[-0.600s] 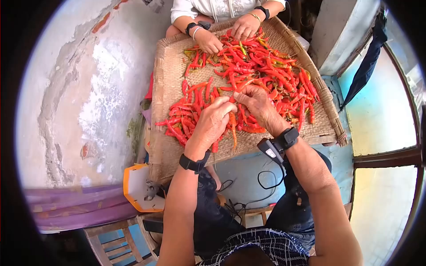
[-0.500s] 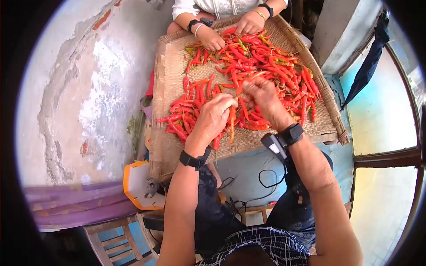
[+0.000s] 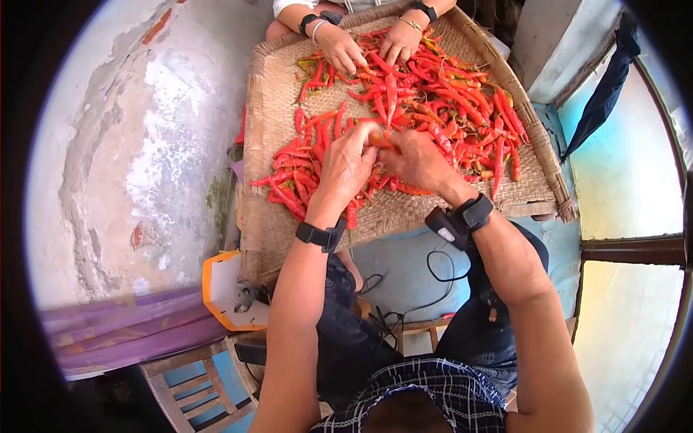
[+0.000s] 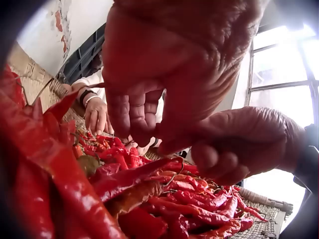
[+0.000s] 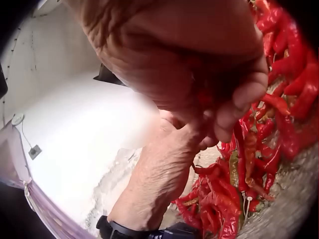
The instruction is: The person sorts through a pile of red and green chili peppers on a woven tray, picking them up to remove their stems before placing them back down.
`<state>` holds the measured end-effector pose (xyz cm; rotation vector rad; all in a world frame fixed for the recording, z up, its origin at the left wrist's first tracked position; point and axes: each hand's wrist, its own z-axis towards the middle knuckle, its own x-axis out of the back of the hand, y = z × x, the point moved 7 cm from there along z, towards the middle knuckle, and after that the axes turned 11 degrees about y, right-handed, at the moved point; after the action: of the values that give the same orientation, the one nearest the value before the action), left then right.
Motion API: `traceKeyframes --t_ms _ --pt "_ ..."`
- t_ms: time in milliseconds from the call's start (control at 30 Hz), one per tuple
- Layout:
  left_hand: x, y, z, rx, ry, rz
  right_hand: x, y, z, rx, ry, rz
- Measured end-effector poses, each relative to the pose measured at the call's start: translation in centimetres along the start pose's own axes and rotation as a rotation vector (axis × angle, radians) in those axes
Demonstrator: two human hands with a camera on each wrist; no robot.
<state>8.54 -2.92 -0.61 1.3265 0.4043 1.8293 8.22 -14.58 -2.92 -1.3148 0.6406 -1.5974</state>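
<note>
Left hand (image 3: 343, 167), centre of frame, fingertips pinching a pepper (image 3: 383, 142). Pepper sits between both hands, over the tray (image 3: 271, 108). Probably light, softish, a bit slick, skin easily torn; best held by the body near the stalk. Right hand (image 3: 424, 163), right of centre, fingers curled on it; exact grip hidden.

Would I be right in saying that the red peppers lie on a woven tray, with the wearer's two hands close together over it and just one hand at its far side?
Not quite: the head view shows two hands at the far side of the tray, not one. The red peppers, left hand and right hand are as you say.
</note>
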Motion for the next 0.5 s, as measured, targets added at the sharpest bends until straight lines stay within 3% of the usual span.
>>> traceKeyframes --t_ms 67,100,133,167,233,300,500 --pt "-0.2 0.7 -0.1 -0.094 0.012 0.114 2.8 -0.8 0.8 0.045 0.155 -0.302" --pt "-0.3 1.3 -0.1 -0.194 0.03 0.226 3.3 -0.9 0.9 0.039 0.158 -0.3" --pt "-2.0 -0.6 -0.3 -0.153 -0.168 0.292 4.2 -1.0 1.0 0.039 0.217 -0.291" --pt "-2.8 -1.2 -0.7 -0.152 -0.174 0.292 5.1 -1.1 1.1 0.038 0.276 -0.281" --pt "-4.4 -2.2 -1.4 -0.153 -0.226 0.693 5.8 -0.8 1.1 -0.016 0.276 -0.239" --pt "-5.2 -2.9 -1.1 -0.075 -0.277 0.675 5.5 -1.4 0.8 0.068 0.254 -0.26" --pt "-5.1 -4.3 -0.4 0.024 -0.377 0.671 6.3 -1.8 0.9 0.062 0.259 -0.226"
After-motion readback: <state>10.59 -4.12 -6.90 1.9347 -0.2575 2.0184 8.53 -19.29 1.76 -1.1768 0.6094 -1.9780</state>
